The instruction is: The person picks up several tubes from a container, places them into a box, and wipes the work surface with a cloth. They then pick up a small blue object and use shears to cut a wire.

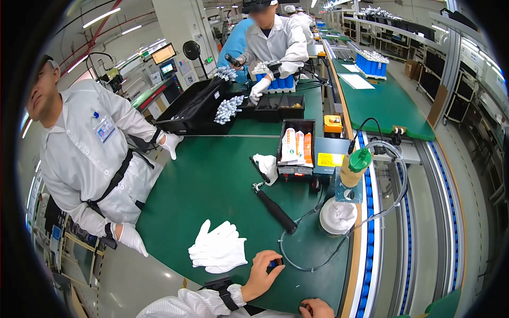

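Green matting covers the counter (212, 180), which runs away from the viewer beside a blue-roller conveyor (368, 222) at 3 o'clock.

Nearest, at 6 o'clock, the left hand (262, 275) pinches a small dark part with a blue spot (273, 263) between thumb and fingers, just above the counter's near edge. The right hand (316, 308) rests at the bottom rim, fingers curled; whether it grips anything I cannot tell. A pair of white gloves (218, 248) lies flat just beside the left hand, at its 10 o'clock.

Farther in, toward 12 o'clock, a black-handled tool (274, 208) lies slanted on the mat, a thin cable looping past it. At its 3 o'clock sits a white cloth-covered round pot (338, 216), and behind that an amber bottle with a green cap (354, 166). A black tray of tubes (296, 148) stands beyond the tool.

At 9 o'clock a person in white coat and gloves (90, 159) leans on the counter. At 12 o'clock another gloved worker (273, 45) handles blue cells (278, 82).
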### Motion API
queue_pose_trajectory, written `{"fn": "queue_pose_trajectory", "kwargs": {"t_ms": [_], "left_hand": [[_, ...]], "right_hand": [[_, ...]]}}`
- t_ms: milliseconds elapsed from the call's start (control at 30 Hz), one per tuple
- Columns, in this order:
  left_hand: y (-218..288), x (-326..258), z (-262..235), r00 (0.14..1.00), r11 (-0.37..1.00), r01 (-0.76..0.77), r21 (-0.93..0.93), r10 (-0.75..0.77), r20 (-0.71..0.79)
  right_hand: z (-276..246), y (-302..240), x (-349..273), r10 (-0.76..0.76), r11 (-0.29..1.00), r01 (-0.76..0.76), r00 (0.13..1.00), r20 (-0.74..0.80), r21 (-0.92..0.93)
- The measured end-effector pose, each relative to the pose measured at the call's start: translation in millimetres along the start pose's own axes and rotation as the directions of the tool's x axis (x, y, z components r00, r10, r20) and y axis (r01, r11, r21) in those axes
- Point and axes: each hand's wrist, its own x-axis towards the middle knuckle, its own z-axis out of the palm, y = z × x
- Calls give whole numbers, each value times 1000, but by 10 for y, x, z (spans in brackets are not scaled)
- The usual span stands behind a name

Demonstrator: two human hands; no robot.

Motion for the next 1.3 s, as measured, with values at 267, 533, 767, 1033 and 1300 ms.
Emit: {"fn": "queue_pose_trajectory", "kwargs": {"t_ms": [267,533,767,1033,1300], "left_hand": [[-18,643,-436,950,927,-18,374,132,-283],[357,9,30,790,841,-523,136,419,447],[113,639,-500,981,956,-194,219,184,65],[-380,574,-637,998,996,45,-72,-47,-32],[450,130,332,960,985,-53,-166,96,263]], "right_hand": [[4,19,7,15,1000,-15,1000,-10,0],[0,-7,-15,15,1000,-15,1000,15,-4],[72,45,-26,2,1000,-3,996,-88,-4],[335,167,239,-66,998,66,994,92,-5],[262,365,69,-103,995,104,984,-145,1]]}}
